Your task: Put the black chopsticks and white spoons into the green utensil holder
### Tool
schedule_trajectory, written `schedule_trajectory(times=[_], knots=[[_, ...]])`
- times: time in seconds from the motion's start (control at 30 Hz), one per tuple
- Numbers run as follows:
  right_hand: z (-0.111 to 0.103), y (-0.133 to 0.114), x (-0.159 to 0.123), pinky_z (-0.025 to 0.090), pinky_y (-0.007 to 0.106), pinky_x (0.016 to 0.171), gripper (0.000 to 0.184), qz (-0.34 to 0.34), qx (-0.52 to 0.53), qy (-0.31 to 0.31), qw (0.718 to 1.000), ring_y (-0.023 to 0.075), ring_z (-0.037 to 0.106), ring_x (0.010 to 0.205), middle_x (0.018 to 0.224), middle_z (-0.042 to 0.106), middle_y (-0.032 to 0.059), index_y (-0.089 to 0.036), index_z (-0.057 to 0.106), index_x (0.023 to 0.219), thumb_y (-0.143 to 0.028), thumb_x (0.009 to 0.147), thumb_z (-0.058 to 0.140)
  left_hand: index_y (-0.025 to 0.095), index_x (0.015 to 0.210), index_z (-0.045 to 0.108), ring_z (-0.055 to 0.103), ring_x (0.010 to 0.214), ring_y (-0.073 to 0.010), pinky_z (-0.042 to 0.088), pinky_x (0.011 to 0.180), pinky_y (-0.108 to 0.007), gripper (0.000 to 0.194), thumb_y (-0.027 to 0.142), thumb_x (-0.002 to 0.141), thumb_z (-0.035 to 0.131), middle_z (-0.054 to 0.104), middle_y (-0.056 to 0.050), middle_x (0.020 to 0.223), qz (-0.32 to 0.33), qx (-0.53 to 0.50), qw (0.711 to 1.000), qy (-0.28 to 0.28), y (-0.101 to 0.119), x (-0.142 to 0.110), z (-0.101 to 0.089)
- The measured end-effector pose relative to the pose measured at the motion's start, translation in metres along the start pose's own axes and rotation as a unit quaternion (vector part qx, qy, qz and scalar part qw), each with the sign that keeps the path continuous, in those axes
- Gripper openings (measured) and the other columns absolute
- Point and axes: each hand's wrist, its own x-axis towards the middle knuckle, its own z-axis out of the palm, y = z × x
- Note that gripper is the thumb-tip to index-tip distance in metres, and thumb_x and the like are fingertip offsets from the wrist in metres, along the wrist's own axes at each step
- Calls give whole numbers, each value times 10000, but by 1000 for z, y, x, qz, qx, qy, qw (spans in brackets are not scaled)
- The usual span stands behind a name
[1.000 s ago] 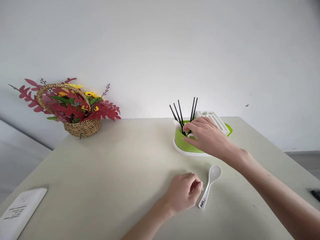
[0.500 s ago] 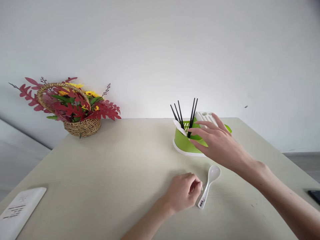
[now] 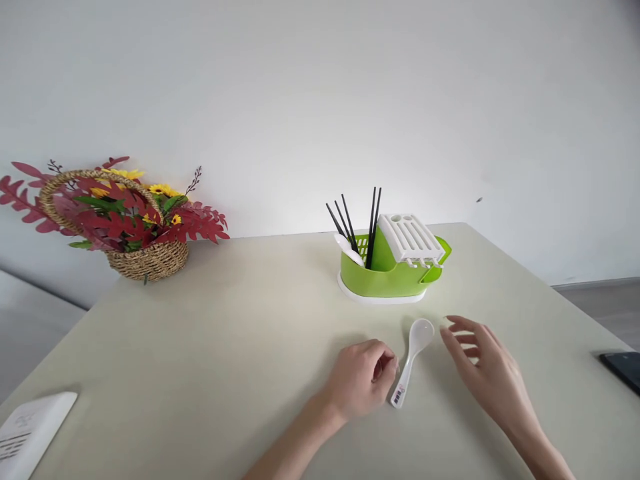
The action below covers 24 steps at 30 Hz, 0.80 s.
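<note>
A white spoon [image 3: 411, 357] lies on the table between my hands, its bowl pointing away and a barcode sticker on its handle. Just left of the handle, my left hand [image 3: 361, 377] rests with curled fingers and nothing visible in them. My right hand [image 3: 487, 367] hovers to the right of the spoon's bowl, fingers apart and holding nothing. Farther back stands a green cutlery holder [image 3: 380, 283] with a white slotted top and a white base. Several black chopsticks [image 3: 373, 230] lean in its left compartment beside another white spoon [image 3: 349, 249].
A woven basket [image 3: 150, 262] of red leaves and yellow flowers stands at the back left by the wall. At the front left edge lies a white object with dark slots [image 3: 37, 427]. A black phone [image 3: 623, 367] lies at the right edge.
My right hand has drawn back from over the cutlery holder to beside the loose spoon, uncovering the holder's top. My left hand stays curled by the spoon. The view has shifted slightly.
</note>
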Motion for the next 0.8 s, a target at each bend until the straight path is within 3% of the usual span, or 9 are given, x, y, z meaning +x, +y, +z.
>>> schedule_trajectory(times=[0.13, 0.3, 0.6, 0.8], knots=[[10, 15, 2, 542, 348, 744, 538, 71, 7, -95, 993, 221, 701, 816, 999, 767, 18, -299, 689, 1131, -746, 911, 484, 207, 845, 559, 554, 650, -114, 402, 618, -239, 145, 225, 978, 505, 672, 9, 786, 9, 3, 1000, 5, 1, 1, -1], [18, 3, 6, 490, 346, 713, 557, 96, -43, -143, 984, 235, 669, 796, 894, 751, -9, -326, 694, 1032, -799, 889, 437, 212, 834, 548, 548, 645, -119, 404, 621, -242, 148, 222, 976, 505, 666, 5, 778, 5, 3, 1000, 3, 3, 2, -3], [25, -2, 3, 443, 334, 687, 488, 108, -84, -117, 984, 249, 652, 790, 859, 739, 0, -321, 678, 945, -716, 939, 390, 214, 843, 561, 590, 659, -125, 416, 624, -245, 164, 245, 991, 495, 694, 2, 781, -22, -15, 1000, -8, 7, 2, -6], [24, 0, 0, 452, 316, 639, 545, 77, -4, -83, 994, 214, 603, 665, 726, 675, 3, -276, 646, 815, -761, 917, 418, 215, 860, 589, 615, 693, -132, 444, 655, -247, 181, 245, 999, 477, 720, -8, 821, -20, -22, 1000, -10, 6, 1, -5]])
